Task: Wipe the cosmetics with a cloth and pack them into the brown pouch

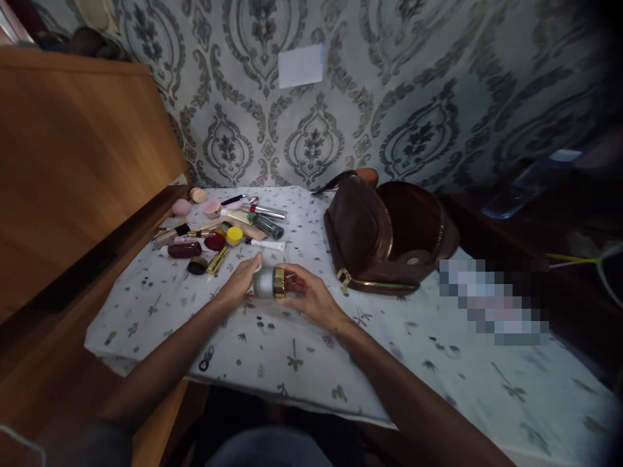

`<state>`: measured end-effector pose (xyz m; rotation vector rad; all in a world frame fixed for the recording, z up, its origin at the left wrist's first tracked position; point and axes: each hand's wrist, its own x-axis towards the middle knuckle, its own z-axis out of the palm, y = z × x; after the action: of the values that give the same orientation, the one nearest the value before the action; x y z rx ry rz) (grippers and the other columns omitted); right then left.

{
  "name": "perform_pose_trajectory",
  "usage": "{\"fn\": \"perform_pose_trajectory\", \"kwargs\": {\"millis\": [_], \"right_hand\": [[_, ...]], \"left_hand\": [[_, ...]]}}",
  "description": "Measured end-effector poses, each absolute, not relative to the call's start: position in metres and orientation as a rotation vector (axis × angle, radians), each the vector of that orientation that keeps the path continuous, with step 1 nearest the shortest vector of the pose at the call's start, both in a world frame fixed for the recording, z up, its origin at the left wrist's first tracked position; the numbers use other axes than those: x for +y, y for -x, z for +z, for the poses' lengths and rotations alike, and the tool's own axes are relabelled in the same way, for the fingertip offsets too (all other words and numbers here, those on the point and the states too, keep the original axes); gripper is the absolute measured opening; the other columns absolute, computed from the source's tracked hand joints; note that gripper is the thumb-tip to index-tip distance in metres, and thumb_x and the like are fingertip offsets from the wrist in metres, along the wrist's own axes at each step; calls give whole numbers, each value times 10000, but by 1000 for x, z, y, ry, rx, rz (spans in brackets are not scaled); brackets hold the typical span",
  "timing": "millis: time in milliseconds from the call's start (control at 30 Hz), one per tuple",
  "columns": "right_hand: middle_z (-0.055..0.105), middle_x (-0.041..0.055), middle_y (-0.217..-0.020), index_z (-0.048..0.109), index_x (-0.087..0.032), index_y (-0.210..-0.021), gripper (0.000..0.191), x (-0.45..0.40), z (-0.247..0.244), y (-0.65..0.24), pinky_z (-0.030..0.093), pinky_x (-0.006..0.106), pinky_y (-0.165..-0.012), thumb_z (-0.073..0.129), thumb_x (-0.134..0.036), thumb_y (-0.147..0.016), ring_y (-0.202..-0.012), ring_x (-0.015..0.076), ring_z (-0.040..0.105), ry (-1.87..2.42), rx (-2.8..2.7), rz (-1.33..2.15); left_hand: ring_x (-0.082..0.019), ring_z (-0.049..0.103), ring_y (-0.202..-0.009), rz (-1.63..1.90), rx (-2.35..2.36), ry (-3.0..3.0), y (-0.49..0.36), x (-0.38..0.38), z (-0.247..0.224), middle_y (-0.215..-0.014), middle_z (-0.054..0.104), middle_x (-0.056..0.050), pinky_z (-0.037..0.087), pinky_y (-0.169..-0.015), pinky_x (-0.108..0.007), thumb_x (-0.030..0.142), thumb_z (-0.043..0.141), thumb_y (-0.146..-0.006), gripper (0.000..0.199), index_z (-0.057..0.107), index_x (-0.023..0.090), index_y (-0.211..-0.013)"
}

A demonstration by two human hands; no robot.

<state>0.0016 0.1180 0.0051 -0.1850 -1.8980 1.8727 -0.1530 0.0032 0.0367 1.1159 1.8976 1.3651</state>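
Observation:
A clear jar (264,283) with a gold lid lies sideways between my hands, above the patterned cloth. My left hand (239,280) holds the jar's glass end, with the thumb on top. My right hand (311,297) has its fingers round the gold lid. Just beyond my left hand are a gold tube (217,260), a round black container (197,265) and a white tube (265,244). A yellow-lidded pot (234,235) and a dark red item (215,241) sit close behind them.
An open brown bag (360,227) stands at the back right of the cloth-covered table (292,363). More cosmetics, including a dark green bottle (267,225) and a pink sponge (181,207), lie at the back left. A wooden cabinet (87,130) borders the left side; a patterned wall rises behind.

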Motion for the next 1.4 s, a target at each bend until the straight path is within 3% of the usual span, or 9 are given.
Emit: {"fn": "perform_pose_trajectory", "kwargs": {"millis": [100, 267, 433, 567, 733, 900, 1200, 1267, 1400], "right_hand": [[660, 39, -1010, 598, -234, -1225, 656, 118, 7, -3, 533, 369, -866, 870, -368, -644, -900, 188, 633, 249, -1939, 1868], [675, 43, -959, 614, -206, -1183, 616, 120, 4, -3, 532, 350, -821, 850, -422, -657, -873, 187, 637, 314, -1952, 1860], [672, 32, -908, 624, -193, -1159, 598, 120, 0, -1, 532, 336, -785, 852, -405, -649, -830, 176, 632, 354, -2014, 1854], [668, 28, -949, 603, -213, -1188, 652, 120, -1, -1, 537, 352, -825, 874, -365, -615, -878, 184, 641, 332, -1967, 1936], [647, 36, -1018, 562, -238, -1268, 701, 123, 5, -5, 543, 365, -852, 867, -328, -643, -879, 167, 636, 286, -2018, 2019], [621, 39, -1043, 527, -244, -1301, 766, 123, 9, -7, 554, 363, -827, 878, -356, -629, -863, 157, 635, 326, -2022, 2051], [643, 44, -952, 621, -175, -1068, 513, 119, 15, -6, 519, 326, -795, 830, -429, -674, -850, 163, 622, 363, -2113, 1944], [624, 28, -914, 629, -166, -1054, 506, 120, 16, -6, 509, 313, -741, 818, -450, -680, -781, 147, 606, 390, -2138, 1906], [580, -3, -849, 625, -172, -1027, 509, 122, 13, -6, 454, 264, -546, 795, -509, -686, -613, 110, 549, 440, -2141, 1913]], "left_hand": [[-190, 574, -740, 1336, 1850, -1253, 150, -2, 41, -774, 606, -27, 476, -663, -299, 637, 362, -934, 510, 592, 188, -858], [-232, 603, -1003, 1181, 1966, -1860, 147, -11, 39, -1058, 645, -88, 473, -882, -340, 485, 440, -961, 392, 599, 172, -1134], [-259, 577, -1060, 893, 2222, -2112, 146, -13, 27, -1123, 645, -117, 485, -874, -374, 455, 436, -970, 406, 586, 186, -1234], [-216, 586, -986, 1026, 2109, -1947, 147, -10, 30, -1009, 649, -81, 452, -885, -344, 385, 279, -1015, 391, 610, 189, -1088], [-162, 492, -722, 1159, 1909, -1597, 151, -7, 38, -715, 505, 6, 399, -706, -285, 457, 251, -1001, 431, 460, 206, -720], [-146, 453, -706, 1237, 1826, -1463, 152, -8, 36, -693, 450, 32, 359, -681, -265, 481, 314, -977, 391, 417, 205, -721], [-140, 418, -640, 1322, 2049, -1585, 155, -8, 29, -629, 374, 37, 340, -637, -272, 431, 405, -961, 391, 356, 216, -638], [-168, 498, -732, 1279, 2113, -1753, 151, -10, 29, -714, 513, -6, 387, -714, -293, 391, 394, -973, 348, 488, 199, -700], [-244, 560, -1002, 1143, 2157, -2037, 142, -13, 25, -1037, 662, -113, 429, -890, -367, 375, 411, -973, 324, 644, 173, -1073]]}}
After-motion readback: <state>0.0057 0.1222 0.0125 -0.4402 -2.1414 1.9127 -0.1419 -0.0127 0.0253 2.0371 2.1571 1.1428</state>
